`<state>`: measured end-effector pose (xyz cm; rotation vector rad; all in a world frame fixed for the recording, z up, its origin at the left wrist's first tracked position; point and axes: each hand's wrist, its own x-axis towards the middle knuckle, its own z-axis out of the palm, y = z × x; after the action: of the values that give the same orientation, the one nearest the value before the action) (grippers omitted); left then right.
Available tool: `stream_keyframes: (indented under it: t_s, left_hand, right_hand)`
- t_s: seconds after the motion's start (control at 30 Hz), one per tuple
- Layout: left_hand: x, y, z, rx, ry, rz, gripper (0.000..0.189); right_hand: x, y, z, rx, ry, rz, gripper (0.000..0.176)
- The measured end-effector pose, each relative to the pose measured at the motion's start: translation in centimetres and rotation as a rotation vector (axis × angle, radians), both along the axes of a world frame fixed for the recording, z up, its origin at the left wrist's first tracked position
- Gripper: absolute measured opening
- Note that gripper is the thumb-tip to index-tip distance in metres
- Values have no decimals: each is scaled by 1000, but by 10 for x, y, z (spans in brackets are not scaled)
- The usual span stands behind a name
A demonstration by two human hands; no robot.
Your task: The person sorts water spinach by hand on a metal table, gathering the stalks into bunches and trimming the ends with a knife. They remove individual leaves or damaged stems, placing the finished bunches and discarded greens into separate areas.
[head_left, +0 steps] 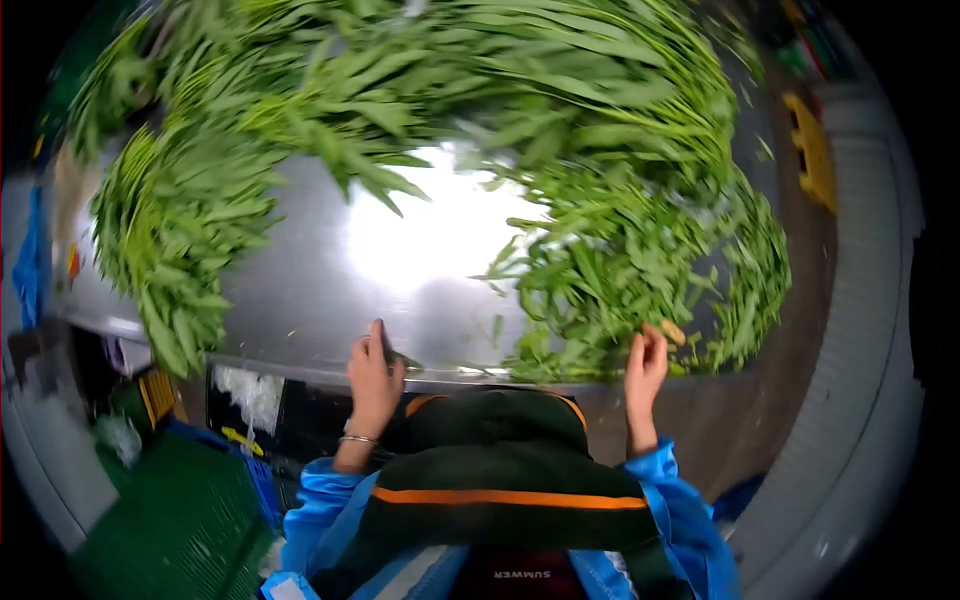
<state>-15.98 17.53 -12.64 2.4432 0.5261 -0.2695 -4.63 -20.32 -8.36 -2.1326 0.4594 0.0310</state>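
Observation:
My left hand [374, 385], with a bracelet at the wrist, is over the front edge of a metal table [290, 290]. Its index finger points forward and its thumb stands apart. A dark strip shows beside the fingertip, too blurred to name. My right hand [647, 372] is at the same edge on the right, its fingers slightly bent and apart, with nothing clearly held. Close to its fingertips are a small yellowish leaf or scrap [673, 332] and a loose heap of cut green leaves [590, 260]. Long-leaved green vegetable stalks [560, 70] lie across the back.
A bunch of the same greens [180, 220] lies on the table's left. Below left stand a green crate [170, 520] and a clear plastic bag [248, 395]. A yellow plastic piece [810, 150] is at the far right, beside a grey curved surface [870, 250].

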Motion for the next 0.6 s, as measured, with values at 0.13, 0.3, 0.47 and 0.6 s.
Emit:
stream_keyframes:
  t_s: [0.13, 0.3, 0.47, 0.6]
  left_hand:
    - [59, -78, -4, -112, -240, -202, 90]
    - [122, -140, -1, -259, -263, -369, 115]
    - [167, -196, 4, -229, -240, -427, 119]
    - [187, -263, 1, -184, -115, -443, 110]
  right_hand:
    - [-9, -53, -15, -216, -32, 43, 21]
    - [12, -105, -11, -759, -93, 376, 49]
    - [56, -141, -28, -803, -46, 500, 29]
    - [68, -204, -7, -737, 117, 492, 23]
